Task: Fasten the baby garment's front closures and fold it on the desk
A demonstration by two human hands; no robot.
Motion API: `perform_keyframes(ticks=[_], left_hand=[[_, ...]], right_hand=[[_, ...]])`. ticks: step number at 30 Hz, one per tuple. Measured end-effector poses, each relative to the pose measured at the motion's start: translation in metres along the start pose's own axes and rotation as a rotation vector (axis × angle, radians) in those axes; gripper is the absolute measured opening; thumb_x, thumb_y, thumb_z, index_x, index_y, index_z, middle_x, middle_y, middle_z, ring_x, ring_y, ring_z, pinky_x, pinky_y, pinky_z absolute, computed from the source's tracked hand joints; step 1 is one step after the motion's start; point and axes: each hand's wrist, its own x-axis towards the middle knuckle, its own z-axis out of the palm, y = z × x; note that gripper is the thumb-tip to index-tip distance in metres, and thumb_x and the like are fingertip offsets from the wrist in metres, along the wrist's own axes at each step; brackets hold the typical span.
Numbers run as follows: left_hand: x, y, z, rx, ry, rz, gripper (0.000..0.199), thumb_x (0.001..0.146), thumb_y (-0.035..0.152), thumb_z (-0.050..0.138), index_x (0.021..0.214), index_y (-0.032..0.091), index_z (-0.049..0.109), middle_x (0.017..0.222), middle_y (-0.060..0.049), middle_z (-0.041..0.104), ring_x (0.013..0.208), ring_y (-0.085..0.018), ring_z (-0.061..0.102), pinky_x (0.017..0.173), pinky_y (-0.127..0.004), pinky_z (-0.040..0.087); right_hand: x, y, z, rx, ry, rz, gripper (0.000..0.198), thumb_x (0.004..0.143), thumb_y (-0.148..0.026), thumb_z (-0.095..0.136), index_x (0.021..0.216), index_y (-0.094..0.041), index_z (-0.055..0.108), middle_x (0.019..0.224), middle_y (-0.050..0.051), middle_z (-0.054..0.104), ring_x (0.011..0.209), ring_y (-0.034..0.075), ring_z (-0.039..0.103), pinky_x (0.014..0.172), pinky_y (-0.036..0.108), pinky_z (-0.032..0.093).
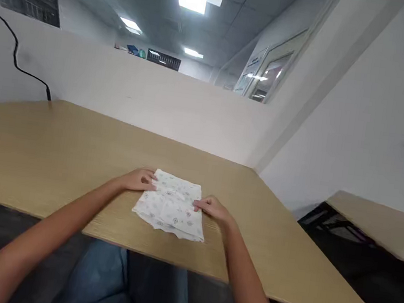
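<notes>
Pinching opposite edges of folded cloth [172,205]: left hand [141,180] far-left corner, right hand [213,207] right edge, seemingly; both equally near.

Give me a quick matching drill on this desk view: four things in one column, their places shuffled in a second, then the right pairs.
Things:
1. left hand
2. right hand
3. white folded cloth with small printed figures
4. thin black cable

Places:
A. runs down the white partition to the far left of the desk
B. lies flat on the light wooden desk, near its front edge
C. rests on the cloth's right edge
D. rests on the cloth's upper left corner

Pairs: 1-D, 2-C, 3-B, 4-A
</notes>
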Motion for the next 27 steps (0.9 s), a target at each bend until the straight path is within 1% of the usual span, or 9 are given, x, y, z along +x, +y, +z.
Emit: perform_keyframes(ticks=[4, 6, 8, 12, 16, 19, 21, 24, 27], left_hand=[[0.000, -0.002, 0.002, 0.076, 0.041, 0.029, 0.039, 0.088, 0.057, 0.061, 0.095, 0.023, 0.078, 0.106, -0.007, 0.075, 0.105, -0.024, 0.065, 0.097, -0.032, 0.045], [0.001, -0.009, 0.005, 0.140, 0.128, -0.012, 0.044, 0.091, 0.058, 0.056, 0.110, 0.024, 0.075, 0.116, -0.007, 0.073, 0.110, -0.025, 0.063, 0.101, -0.034, 0.043], [0.001, -0.018, 0.009, 0.177, 0.169, -0.086, 0.051, 0.094, 0.059, 0.050, 0.126, 0.024, 0.067, 0.130, -0.008, 0.067, 0.120, -0.026, 0.059, 0.106, -0.036, 0.040], [0.004, -0.032, 0.012, 0.203, 0.094, -0.243, 0.063, 0.096, 0.064, 0.039, 0.145, 0.027, 0.051, 0.147, -0.007, 0.055, 0.137, -0.028, 0.047, 0.114, -0.040, 0.032], [0.013, -0.034, 0.011, 0.225, 0.054, -0.340, 0.062, 0.092, 0.071, 0.038, 0.137, 0.035, 0.060, 0.152, -0.003, 0.050, 0.144, -0.031, 0.036, 0.120, -0.048, 0.019], [0.025, -0.033, 0.015, 0.232, 0.037, -0.412, 0.061, 0.089, 0.075, 0.042, 0.131, 0.037, 0.065, 0.154, -0.003, 0.046, 0.147, -0.036, 0.030, 0.119, -0.059, 0.011], [0.032, -0.034, 0.019, 0.254, 0.032, -0.447, 0.063, 0.087, 0.075, 0.045, 0.134, 0.036, 0.062, 0.157, -0.005, 0.041, 0.150, -0.041, 0.022, 0.116, -0.066, 0.006], [0.035, -0.036, 0.026, 0.288, 0.052, -0.446, 0.064, 0.088, 0.068, 0.049, 0.140, 0.031, 0.058, 0.158, -0.010, 0.039, 0.150, -0.042, 0.020, 0.114, -0.070, 0.003], [0.033, -0.040, 0.028, 0.244, 0.099, -0.443, 0.050, 0.094, 0.053, 0.048, 0.135, 0.029, 0.062, 0.153, -0.011, 0.047, 0.149, -0.038, 0.027, 0.115, -0.069, 0.004]], right_hand=[[0.015, 0.006, 0.007, 0.023, 0.351, -0.122, 0.044, 0.084, -0.055, 0.059, 0.073, -0.015, 0.073, 0.064, 0.002, 0.058, 0.062, 0.014, 0.045, 0.060, 0.027, 0.034], [0.024, 0.013, 0.008, 0.024, 0.552, -0.151, 0.040, 0.083, -0.052, 0.058, 0.081, -0.015, 0.073, 0.074, 0.004, 0.064, 0.069, 0.017, 0.051, 0.066, 0.028, 0.039], [0.032, 0.022, 0.007, -0.005, 0.699, -0.128, 0.038, 0.081, -0.049, 0.057, 0.089, -0.015, 0.072, 0.075, 0.004, 0.064, 0.069, 0.018, 0.053, 0.068, 0.029, 0.041], [0.042, 0.036, 0.006, -0.104, 0.853, -0.027, 0.031, 0.079, -0.045, 0.055, 0.084, -0.017, 0.067, 0.067, 0.002, 0.059, 0.065, 0.017, 0.053, 0.066, 0.029, 0.040], [0.050, 0.031, 0.007, -0.297, 0.820, 0.099, 0.036, 0.084, -0.050, 0.053, 0.064, -0.020, 0.058, 0.065, 0.003, 0.061, 0.063, 0.016, 0.052, 0.060, 0.027, 0.033], [0.058, 0.022, 0.007, -0.388, 0.746, 0.177, 0.038, 0.083, -0.051, 0.056, 0.062, -0.020, 0.060, 0.068, 0.004, 0.065, 0.064, 0.016, 0.052, 0.058, 0.027, 0.030], [0.061, 0.019, 0.007, -0.384, 0.727, 0.201, 0.036, 0.082, -0.051, 0.058, 0.064, -0.020, 0.063, 0.071, 0.004, 0.067, 0.066, 0.016, 0.054, 0.058, 0.027, 0.030], [0.062, 0.022, 0.006, -0.337, 0.711, 0.176, 0.036, 0.081, -0.053, 0.060, 0.066, -0.020, 0.064, 0.070, 0.004, 0.067, 0.066, 0.017, 0.056, 0.059, 0.027, 0.033], [0.059, 0.028, 0.006, -0.256, 0.678, 0.087, 0.033, 0.078, -0.051, 0.061, 0.069, -0.020, 0.067, 0.070, 0.003, 0.067, 0.066, 0.017, 0.057, 0.062, 0.027, 0.037]])
